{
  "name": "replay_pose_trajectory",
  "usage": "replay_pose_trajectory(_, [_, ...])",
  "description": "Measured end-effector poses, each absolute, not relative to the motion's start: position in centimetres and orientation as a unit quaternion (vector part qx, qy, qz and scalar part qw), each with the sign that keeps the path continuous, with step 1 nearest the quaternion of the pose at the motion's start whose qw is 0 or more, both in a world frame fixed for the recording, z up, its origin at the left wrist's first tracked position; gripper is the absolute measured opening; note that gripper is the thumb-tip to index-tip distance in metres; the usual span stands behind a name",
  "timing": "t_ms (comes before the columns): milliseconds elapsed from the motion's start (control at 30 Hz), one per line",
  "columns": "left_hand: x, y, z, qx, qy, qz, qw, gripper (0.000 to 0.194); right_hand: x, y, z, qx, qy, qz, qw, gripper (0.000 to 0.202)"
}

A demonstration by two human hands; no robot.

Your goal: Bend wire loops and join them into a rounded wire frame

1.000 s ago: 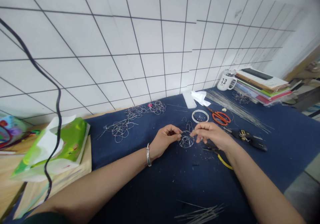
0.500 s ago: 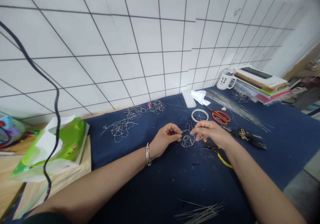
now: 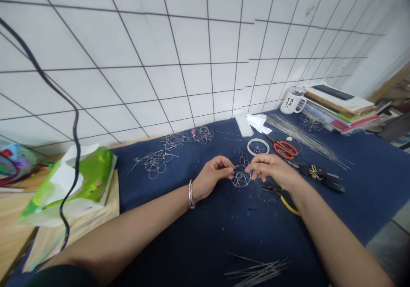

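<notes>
While my bare left hand (image 3: 214,177) is pinching the left edge of a round silver wire lattice (image 3: 241,179) just below and right of frame centre, my bare right hand (image 3: 273,169) is grasping its upper right edge; yellow-handled black pliers (image 3: 285,202) are lying nearby on navy cloth (image 3: 192,244).

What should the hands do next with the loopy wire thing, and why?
Perhaps steady the wire piece with the left hand while the right hand gently bends it, because fingers from both hands are at opposite sides of its rim.
</notes>
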State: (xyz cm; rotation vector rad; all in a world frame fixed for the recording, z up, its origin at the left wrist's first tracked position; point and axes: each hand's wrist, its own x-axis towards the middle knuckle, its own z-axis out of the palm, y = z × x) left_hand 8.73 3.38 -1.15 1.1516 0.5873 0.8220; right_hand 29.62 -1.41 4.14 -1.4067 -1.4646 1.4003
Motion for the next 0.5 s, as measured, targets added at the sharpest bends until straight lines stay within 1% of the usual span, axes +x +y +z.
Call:
replay_pose_trajectory(333, [8.53,3.88,-1.48,0.492,0.243,0.354,0.757,0.019,29.5,-1.16,3.7,-0.544,-0.57,0.536,0.303,0.015])
replay_pose_trajectory(500, [8.35,4.11,-1.76,0.488,0.228,0.35,0.766,0.02,29.42,-1.09,4.04,-0.576,-0.595,0.486,0.281,0.017])
